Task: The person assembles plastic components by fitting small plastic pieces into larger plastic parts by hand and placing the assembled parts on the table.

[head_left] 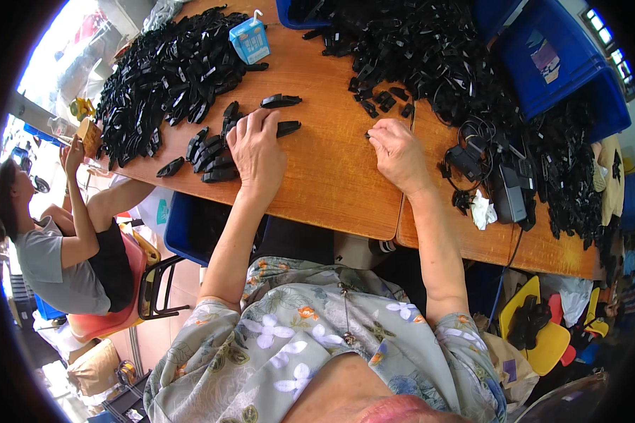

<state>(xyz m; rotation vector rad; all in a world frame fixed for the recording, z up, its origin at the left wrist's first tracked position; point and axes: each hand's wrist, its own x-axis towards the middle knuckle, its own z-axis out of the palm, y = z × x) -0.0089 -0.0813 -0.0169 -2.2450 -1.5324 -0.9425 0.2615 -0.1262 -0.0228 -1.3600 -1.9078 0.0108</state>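
Note:
My left hand (pixel 255 149) is over a loose group of slim black plastic parts (pixel 208 151) on the wooden table. Its fingers are bent and closed, and one black part (pixel 288 128) sticks out at their right side; the hand hides the grip itself. Another such part (pixel 281 101) lies just beyond the fingertips. To the right, my right hand (pixel 398 156) pinches a small black piece (pixel 367 135) between thumb and fingertips, mostly covered by them. Several small black pieces (pixel 386 102) lie just beyond that hand.
Large heaps of black parts (pixel 169 70) cover the far left and far right. A blue drink carton (pixel 250 41) stands by the left heap. Blue bins (pixel 554 63), cables, a black adapter (pixel 509 194) and crumpled tissue (pixel 482 210) are at right. Another person (pixel 70 247) sits at left.

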